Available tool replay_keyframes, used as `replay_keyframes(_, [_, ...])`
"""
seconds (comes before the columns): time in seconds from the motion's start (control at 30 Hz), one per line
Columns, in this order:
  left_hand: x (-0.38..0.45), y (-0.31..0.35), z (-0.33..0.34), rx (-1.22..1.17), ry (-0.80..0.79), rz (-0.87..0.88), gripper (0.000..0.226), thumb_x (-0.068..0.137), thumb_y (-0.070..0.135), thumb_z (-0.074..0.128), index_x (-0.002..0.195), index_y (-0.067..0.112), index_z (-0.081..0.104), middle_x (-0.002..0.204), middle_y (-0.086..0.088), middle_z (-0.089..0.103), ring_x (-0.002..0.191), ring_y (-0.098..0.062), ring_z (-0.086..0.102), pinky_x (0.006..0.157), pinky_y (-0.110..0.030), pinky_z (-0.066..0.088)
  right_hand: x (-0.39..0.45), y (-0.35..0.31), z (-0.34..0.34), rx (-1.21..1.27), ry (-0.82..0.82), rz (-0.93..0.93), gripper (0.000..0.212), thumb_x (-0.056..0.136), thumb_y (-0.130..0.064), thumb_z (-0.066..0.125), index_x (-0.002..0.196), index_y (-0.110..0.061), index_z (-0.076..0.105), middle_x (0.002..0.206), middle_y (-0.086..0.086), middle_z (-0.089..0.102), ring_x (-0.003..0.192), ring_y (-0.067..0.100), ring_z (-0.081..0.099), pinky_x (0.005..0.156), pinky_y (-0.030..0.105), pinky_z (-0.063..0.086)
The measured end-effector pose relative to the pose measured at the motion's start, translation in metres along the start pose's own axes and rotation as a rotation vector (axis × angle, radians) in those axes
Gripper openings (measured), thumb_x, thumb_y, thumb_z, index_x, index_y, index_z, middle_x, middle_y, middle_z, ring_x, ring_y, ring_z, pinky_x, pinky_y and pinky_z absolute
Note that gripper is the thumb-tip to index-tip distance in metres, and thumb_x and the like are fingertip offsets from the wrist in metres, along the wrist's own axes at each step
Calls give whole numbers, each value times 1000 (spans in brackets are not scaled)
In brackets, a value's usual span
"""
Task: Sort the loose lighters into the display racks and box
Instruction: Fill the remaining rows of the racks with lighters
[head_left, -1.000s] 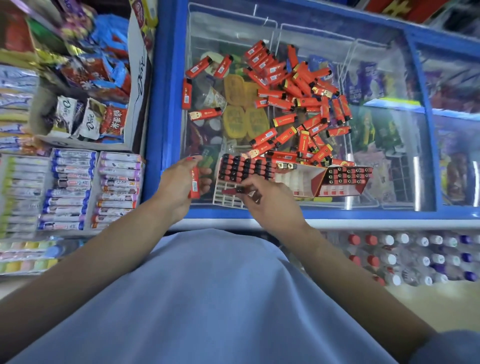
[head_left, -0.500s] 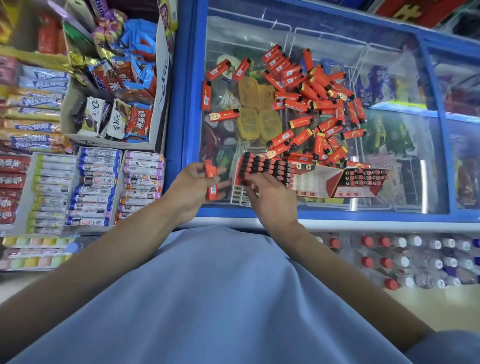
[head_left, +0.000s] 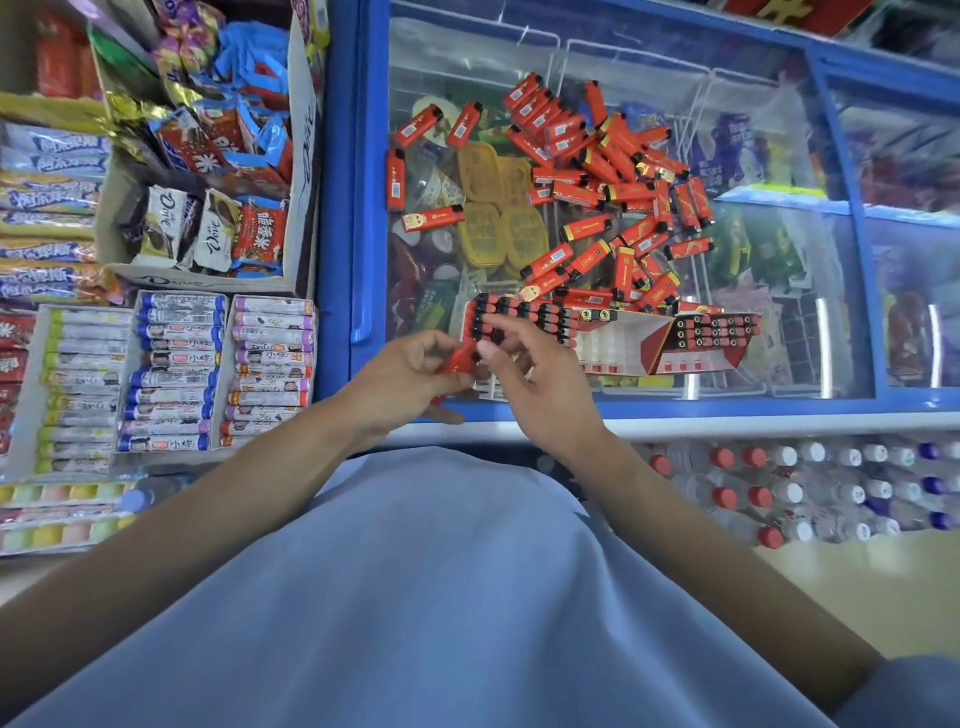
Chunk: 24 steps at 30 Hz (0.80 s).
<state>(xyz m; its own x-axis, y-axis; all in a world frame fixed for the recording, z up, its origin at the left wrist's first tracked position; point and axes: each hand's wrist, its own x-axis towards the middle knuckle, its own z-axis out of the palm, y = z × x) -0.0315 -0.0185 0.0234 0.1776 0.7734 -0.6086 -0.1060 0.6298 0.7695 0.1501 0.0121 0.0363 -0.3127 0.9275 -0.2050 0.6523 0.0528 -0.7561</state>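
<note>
A heap of loose red lighters lies on the glass lid of a blue chest freezer. Near the front edge stands a white display rack filled with several upright lighters, beside an open red-and-white box and a second rack of lighters. My left hand is closed on a red lighter. My right hand meets it, thumb and fingers touching the same lighter's top, just in front of the rack.
Left of the freezer are a carton of chocolate and candy packs and trays of gum rolls. Bottles with red, white and blue caps lie below the freezer front. My blue clothing fills the lower view.
My left hand brought its lighter rightwards to my right hand, which left the rack's front row and now pinches that lighter too. The camera view shifted left.
</note>
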Motion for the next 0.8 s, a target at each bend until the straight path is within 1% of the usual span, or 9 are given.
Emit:
replay_keyframes(0.17, [0,-1,10,189,-76,-14,31,90,13,78,113,15,58,97,2,78,97,-12,74,74,-38,64,-14,-1,-9,108,-115,26,5,98,-21,65,101,-25,65,75,-1,63,66,16,54,63,30,46])
replay_keyframes(0.3, [8,-10,9,477,204,90,40,84,24,83,115,29,60,107,13,70,97,-9,68,89,-41,58,-16,17,-19,162,24,241,10,96,-18,63,92,-27,68,69,-2,65,57,17,56,55,32,47])
replay_keyframes(0.37, [7,-7,8,609,250,173,56,88,20,77,136,35,53,127,12,63,116,-11,62,102,-39,51,-14,23,-20,208,4,328,5,96,-21,65,95,-25,68,79,3,72,63,21,67,56,35,55])
replay_keyframes(0.43, [5,2,12,715,169,186,80,94,16,69,159,36,27,158,3,43,142,-19,45,114,-34,38,-11,27,-15,302,-30,374,4,99,-21,65,102,-22,66,90,4,75,71,20,73,62,33,59])
replay_keyframes(0.5, [3,9,20,807,49,110,92,99,15,61,163,35,-2,168,2,25,147,-23,37,110,-30,34,-6,32,-7,417,-4,380,8,102,-16,59,108,-17,65,95,5,77,77,22,74,71,32,61])
replay_keyframes(0.57, [2,11,27,836,-20,54,94,101,14,57,161,33,-13,167,-3,27,139,-27,45,102,-29,38,-2,34,1,533,27,369,11,104,-10,55,111,-12,64,94,7,77,79,21,73,72,30,60])
replay_keyframes(0.63, [1,10,31,838,-39,40,93,102,13,55,161,28,-15,166,-6,29,133,-27,49,97,-28,41,0,35,8,585,28,370,13,105,-9,52,112,-11,63,93,8,77,82,23,73,74,32,61])
replay_keyframes(0.73, [1,10,33,806,-41,46,90,102,10,53,161,27,-13,161,-9,36,102,-14,55,70,-3,40,1,37,16,562,43,356,13,106,-10,51,108,-17,62,95,8,78,88,32,74,79,42,62])
replay_keyframes(0.8, [2,9,33,789,-45,53,91,102,8,53,161,27,-13,159,-11,40,96,-9,48,62,-2,39,2,37,19,482,73,342,11,104,-12,56,103,-20,63,93,6,77,85,30,74,73,41,63])
